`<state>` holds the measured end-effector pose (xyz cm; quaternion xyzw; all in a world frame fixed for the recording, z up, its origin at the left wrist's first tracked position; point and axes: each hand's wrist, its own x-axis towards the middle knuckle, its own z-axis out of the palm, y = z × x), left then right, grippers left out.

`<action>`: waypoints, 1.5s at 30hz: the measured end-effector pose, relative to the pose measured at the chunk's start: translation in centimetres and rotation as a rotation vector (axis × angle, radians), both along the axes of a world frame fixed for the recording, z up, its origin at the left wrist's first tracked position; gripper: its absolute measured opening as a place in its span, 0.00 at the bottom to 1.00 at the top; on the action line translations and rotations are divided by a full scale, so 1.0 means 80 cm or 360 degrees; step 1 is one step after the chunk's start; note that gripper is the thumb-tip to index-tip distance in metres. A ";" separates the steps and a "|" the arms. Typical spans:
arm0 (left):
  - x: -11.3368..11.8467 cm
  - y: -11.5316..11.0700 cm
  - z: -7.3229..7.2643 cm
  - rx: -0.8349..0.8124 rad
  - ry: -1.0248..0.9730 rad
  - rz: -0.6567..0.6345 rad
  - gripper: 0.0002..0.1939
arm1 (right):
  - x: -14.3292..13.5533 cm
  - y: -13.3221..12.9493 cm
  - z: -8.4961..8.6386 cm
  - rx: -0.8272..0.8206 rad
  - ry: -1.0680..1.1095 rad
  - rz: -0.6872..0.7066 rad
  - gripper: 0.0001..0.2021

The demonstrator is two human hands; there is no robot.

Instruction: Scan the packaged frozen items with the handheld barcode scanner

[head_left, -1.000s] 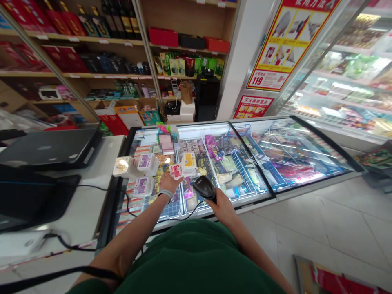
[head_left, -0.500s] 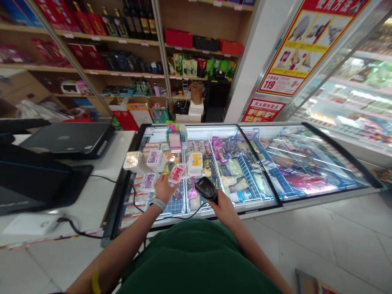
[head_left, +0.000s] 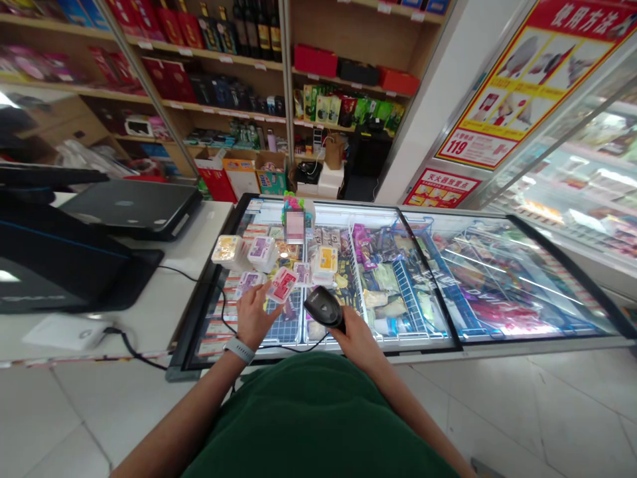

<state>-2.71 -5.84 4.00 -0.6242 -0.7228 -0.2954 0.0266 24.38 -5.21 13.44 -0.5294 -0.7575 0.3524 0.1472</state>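
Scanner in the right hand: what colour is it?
The scanner is black, as the head view shows best.

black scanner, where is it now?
Head view, just below centre: the black scanner is in the right hand, over the glass-topped freezer, right of the red-labelled pack in the left hand.

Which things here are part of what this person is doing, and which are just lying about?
In use:
- red-labelled box, in the left hand
- black scanner, in the right hand
- probably the purple-labelled boxes and yellow-labelled boxes nearby

Apparently just there:
- shelved bottles
- wall poster
- flat black device on the counter
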 end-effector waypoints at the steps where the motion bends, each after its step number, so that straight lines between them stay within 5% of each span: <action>1: 0.000 -0.002 0.001 0.0015 0.0010 -0.0005 0.30 | -0.002 0.000 0.001 0.0006 -0.0004 0.0025 0.10; 34: 0.004 -0.013 0.003 -0.0011 0.0001 0.0003 0.30 | -0.006 0.000 0.001 0.0030 -0.0098 0.0167 0.08; 45: -0.051 -0.012 -0.023 0.0072 -0.0286 0.0444 0.31 | -0.007 0.001 -0.002 -0.0001 -0.0058 0.0152 0.09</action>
